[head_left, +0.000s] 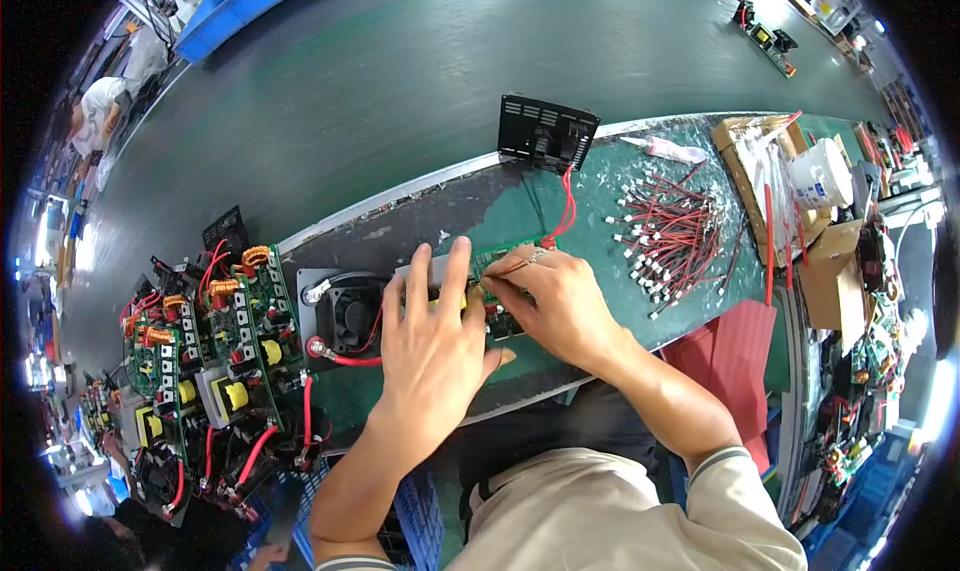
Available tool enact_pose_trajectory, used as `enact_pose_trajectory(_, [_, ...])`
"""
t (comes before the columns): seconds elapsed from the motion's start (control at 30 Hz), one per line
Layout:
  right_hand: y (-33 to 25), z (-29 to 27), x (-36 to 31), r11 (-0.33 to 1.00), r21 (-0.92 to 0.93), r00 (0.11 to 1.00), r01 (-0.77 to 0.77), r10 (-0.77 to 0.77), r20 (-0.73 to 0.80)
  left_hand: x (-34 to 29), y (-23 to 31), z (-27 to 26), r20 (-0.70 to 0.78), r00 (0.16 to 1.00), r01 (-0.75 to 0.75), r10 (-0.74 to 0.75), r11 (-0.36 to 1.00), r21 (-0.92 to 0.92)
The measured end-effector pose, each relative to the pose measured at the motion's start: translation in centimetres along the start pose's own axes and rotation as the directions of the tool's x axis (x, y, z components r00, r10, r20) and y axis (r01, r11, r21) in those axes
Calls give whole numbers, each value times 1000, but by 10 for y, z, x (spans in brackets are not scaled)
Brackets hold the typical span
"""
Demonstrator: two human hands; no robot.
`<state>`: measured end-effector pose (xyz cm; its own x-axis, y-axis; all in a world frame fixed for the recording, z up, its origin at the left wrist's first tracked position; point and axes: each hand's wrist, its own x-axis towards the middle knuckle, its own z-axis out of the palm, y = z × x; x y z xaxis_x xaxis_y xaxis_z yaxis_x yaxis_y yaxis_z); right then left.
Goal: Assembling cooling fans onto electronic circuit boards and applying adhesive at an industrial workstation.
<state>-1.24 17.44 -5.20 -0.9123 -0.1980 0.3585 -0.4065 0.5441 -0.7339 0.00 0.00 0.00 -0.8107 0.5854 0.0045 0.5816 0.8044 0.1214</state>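
Note:
A green circuit board (500, 252) lies on the bench in front of me, largely covered by my hands. My left hand (428, 343) rests flat over its left part, fingers stretched out and apart. At the board's middle, my right hand (556, 299) is closed in a pinch, with a thin red-and-black cable (517, 264) at its fingertips; the cable's far end is hidden. A black fan (353, 316) on a metal plate sits left of my left hand, with a thick red lead (352, 360) beside it. Red wires (571, 211) run from the board to a black vented panel (548, 131) standing behind.
Loose red-and-black cables with white connectors (672, 233) are heaped at the right, near a glue tube (672, 150). Several assembled boards (225, 336) stand at the left. A cardboard tray (742, 166) and a white tub (822, 174) sit far right. Behind runs a grey-green belt (420, 101).

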Motion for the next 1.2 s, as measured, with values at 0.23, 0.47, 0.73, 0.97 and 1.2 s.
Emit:
enact_pose_trajectory(0.23, [-8,-4,9,997,-28,997,-76,76,19,2,0,2,-76,997,-29,29,1000,-7])
enact_pose_trajectory(0.47, [-13,-19,7,859,417,952,-297,300,60,9,-16,-3,-303,953,-55,-30,962,-268])
enact_pose_trajectory(0.73, [-23,-57,12,804,504,936,-316,351,29,54,-8,-23,-127,985,-21,-115,654,-756])
enact_pose_trajectory(0.97, [-4,-57,8,770,486,901,-413,423,94,62,-21,-11,-201,977,-120,-69,600,-791])
enact_pose_trajectory(1.2, [3,-52,12,806,424,902,-413,427,65,66,-23,-5,49,995,82,-91,410,-909])
